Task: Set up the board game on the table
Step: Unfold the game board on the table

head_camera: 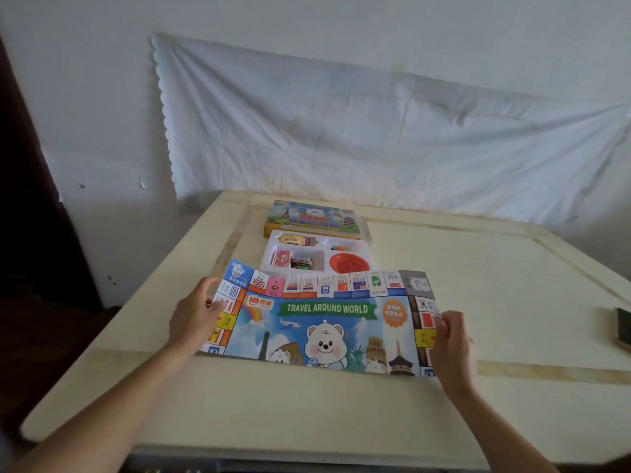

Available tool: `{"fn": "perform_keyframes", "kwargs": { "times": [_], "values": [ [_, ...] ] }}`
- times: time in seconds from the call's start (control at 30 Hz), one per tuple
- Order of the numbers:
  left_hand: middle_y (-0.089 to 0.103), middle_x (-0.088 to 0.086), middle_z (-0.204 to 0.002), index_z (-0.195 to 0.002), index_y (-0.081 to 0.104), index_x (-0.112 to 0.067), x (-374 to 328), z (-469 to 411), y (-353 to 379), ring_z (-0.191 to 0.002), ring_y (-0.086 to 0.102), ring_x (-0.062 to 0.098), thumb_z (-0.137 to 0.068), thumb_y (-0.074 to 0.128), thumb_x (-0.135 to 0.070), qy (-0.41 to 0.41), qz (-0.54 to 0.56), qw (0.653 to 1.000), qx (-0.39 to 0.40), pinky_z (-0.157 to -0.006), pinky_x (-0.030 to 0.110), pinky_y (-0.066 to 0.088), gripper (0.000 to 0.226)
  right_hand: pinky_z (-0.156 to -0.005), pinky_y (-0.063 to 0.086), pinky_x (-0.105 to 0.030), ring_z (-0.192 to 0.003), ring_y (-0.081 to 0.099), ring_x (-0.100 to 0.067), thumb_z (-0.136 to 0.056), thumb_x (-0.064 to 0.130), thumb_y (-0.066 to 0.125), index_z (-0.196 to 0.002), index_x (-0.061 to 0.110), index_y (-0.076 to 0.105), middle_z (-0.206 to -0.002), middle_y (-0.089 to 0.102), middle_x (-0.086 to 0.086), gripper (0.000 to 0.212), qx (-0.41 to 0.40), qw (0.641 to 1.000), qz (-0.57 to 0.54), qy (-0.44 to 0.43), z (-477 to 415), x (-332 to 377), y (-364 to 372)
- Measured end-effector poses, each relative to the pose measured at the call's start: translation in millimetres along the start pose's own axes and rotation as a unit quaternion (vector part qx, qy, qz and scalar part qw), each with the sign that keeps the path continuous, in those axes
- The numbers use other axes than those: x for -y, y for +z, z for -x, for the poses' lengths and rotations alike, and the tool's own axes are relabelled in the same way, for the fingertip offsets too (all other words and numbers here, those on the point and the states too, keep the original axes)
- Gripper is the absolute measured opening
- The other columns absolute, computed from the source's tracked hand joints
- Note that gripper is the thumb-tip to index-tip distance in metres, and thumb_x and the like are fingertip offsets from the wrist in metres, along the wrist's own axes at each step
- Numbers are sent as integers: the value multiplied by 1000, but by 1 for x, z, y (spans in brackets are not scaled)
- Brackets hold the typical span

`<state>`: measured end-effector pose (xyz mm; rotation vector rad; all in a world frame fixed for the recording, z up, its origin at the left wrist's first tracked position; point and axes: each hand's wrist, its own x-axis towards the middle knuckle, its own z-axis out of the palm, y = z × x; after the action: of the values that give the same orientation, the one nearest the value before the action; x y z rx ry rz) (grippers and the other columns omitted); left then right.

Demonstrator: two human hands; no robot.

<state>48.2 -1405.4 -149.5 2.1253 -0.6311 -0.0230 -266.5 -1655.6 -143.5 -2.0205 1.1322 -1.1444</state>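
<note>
Board (324, 322), one, pinched by left hand (194, 315), right hand (450, 339).

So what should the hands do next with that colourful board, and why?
Probably fold the game board open toward the near edge of the table. The left hand and right hand grip its side edges, and its picture is cut off at the near edge, so it looks half folded.

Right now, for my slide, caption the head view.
Left hand and right hand hold the game board at its edges, tray beyond.
</note>
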Motion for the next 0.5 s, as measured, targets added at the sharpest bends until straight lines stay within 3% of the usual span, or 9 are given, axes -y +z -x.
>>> {"fn": "perform_keyframes", "kwargs": {
  "times": [0.07, 0.2, 0.3, 0.37, 0.5],
  "values": [
    [67, 8, -108, -133, 49, -18, -3, -1, -1, -81, 65, 17, -91, 62, -18, -15, 63, 998, 8, -63, 27, 50, 43, -38, 40, -20, -58, 55, -14, -100, 13, 39, -91, 7, 41, -68, 53, 4, 11, -31, 998, -33, -31, 4, 11, -6],
    [51, 5, -134, -142, 36, -11, -12, -6, -9, -109, 57, 24, -91, 63, -26, -90, 204, 974, 45, -86, 39, 48, 60, -45, 39, -17, -59, 52, -7, -98, 10, 44, -91, 3, 41, -71, 47, 9, 10, -90, 990, -75, -74, -3, 23, -12],
    [57, 11, -128, -143, 33, -8, -19, -10, -19, -98, 63, 26, -90, 63, -23, -146, 312, 935, 87, -79, 42, 51, 62, -46, 38, -5, -58, 56, -2, -96, 11, 42, -92, -1, 45, -71, 47, 10, 12, -116, 983, -91, -113, -13, 32, -19],
    [63, 23, -117, -125, 53, -1, -25, -14, -30, -85, 66, 27, -88, 64, -15, -138, 345, 923, 100, -70, 39, 54, 41, -47, 37, -4, -64, 55, 10, -97, 5, 42, -93, 1, 44, -72, 46, 10, 6, -123, 981, -92, -122, -19, 40, -26],
    [67, 21, -100, -93, 65, -8, -48, -17, -56, -65, 69, 14, -88, 62, -8, -73, 367, 926, 54, -61, 31, 56, 6, -43, 41, -12, -55, 55, -4, -96, 20, 41, -93, 13, 41, -73, 50, 10, 8, -143, 976, -96, -133, -38, 57, -42]
  ]
}}
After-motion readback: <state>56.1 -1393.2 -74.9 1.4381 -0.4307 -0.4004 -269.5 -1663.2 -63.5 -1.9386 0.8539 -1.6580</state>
